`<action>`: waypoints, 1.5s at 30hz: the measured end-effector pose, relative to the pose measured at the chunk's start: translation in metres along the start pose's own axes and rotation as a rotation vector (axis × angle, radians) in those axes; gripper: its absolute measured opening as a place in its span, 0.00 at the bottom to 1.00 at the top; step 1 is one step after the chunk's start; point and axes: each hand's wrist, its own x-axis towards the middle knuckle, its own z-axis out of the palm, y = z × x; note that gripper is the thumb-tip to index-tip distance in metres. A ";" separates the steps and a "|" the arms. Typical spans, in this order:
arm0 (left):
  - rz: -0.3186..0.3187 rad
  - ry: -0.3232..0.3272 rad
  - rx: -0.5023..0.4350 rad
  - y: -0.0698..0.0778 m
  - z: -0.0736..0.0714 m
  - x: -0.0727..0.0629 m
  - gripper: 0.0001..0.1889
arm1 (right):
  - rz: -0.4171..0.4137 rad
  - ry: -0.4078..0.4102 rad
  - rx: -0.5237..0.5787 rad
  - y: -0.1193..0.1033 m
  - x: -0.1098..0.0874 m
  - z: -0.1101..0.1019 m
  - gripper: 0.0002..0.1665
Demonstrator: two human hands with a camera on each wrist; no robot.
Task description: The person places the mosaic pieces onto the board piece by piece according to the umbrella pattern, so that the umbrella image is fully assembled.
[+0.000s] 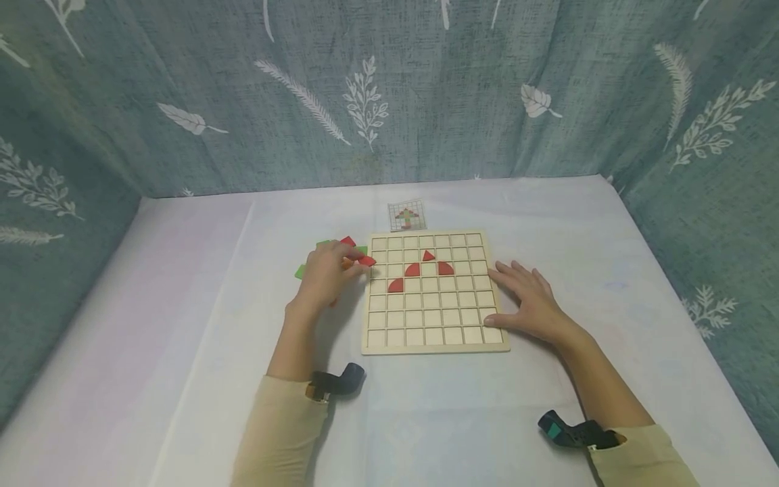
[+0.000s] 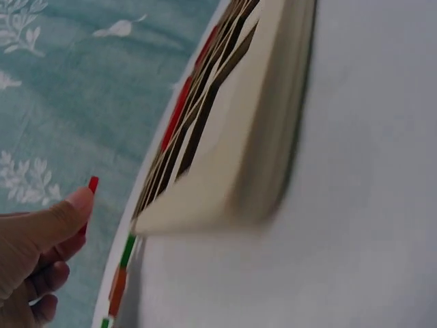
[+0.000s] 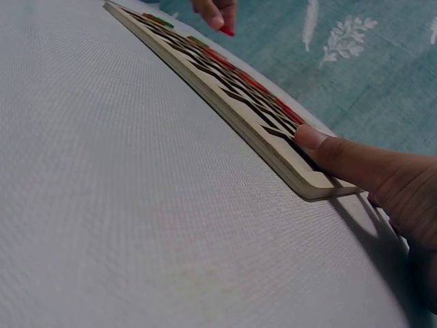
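Head view, left hand left of centre, pinching red piece, right hand centre-right, loosely spread, thumb on gridded board.

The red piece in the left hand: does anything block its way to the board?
Nothing visible does: the left hand holds the red piece raised near the left edge of the board, while the right hand rests at the opposite edge.

The board is pale wood with a darker grid. The triangle and three quarter-circles are red, like the held piece. Loose pieces show green, red and orange. The card bears a grid with red and green. The curtain is grey-teal with white leaves; the cloth white; the sleeves beige.
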 end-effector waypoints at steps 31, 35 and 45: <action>0.223 -0.156 -0.123 0.082 0.053 0.027 0.15 | 0.000 -0.009 -0.006 0.002 0.001 -0.001 0.53; 0.261 -0.182 -0.122 0.091 0.064 0.028 0.15 | -0.003 -0.010 0.003 0.003 0.001 -0.001 0.53; 0.282 -0.260 -0.042 0.105 0.079 0.028 0.18 | -0.016 -0.007 0.005 0.004 0.001 -0.001 0.52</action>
